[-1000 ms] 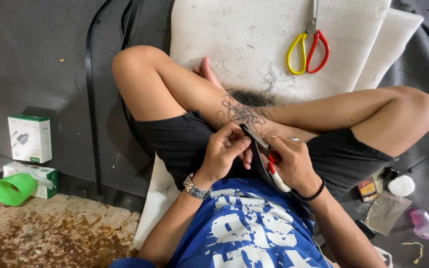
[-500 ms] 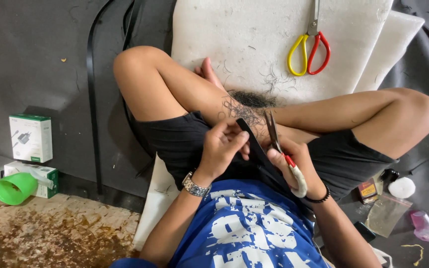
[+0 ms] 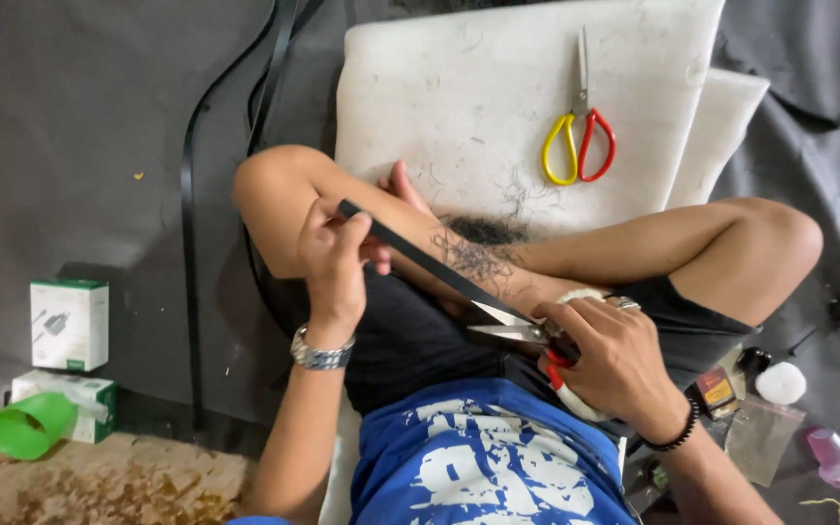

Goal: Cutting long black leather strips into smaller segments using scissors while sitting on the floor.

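I sit cross-legged on a white foam pad (image 3: 498,97). My left hand (image 3: 334,255) pinches the end of a black strap (image 3: 420,261) and holds it taut over my left knee. My right hand (image 3: 614,355) grips scissors (image 3: 512,327) with red and white wrapped handles, their blades open around the strap near my lap. A pile of fine black threads (image 3: 483,243) lies on my shin and the foam.
Yellow and red handled scissors (image 3: 578,136) lie on the foam ahead. Long black straps (image 3: 190,194) run across the dark floor at left. Two white and green boxes (image 3: 69,324) and a green cup (image 3: 26,425) sit at left. Small bags, a white round object (image 3: 782,383) and a pink item (image 3: 836,459) lie at right.
My left hand has pulled the strap end up and left, away from my lap. The scissors have dropped lower with their blades open around the strap. The camera view has shifted.
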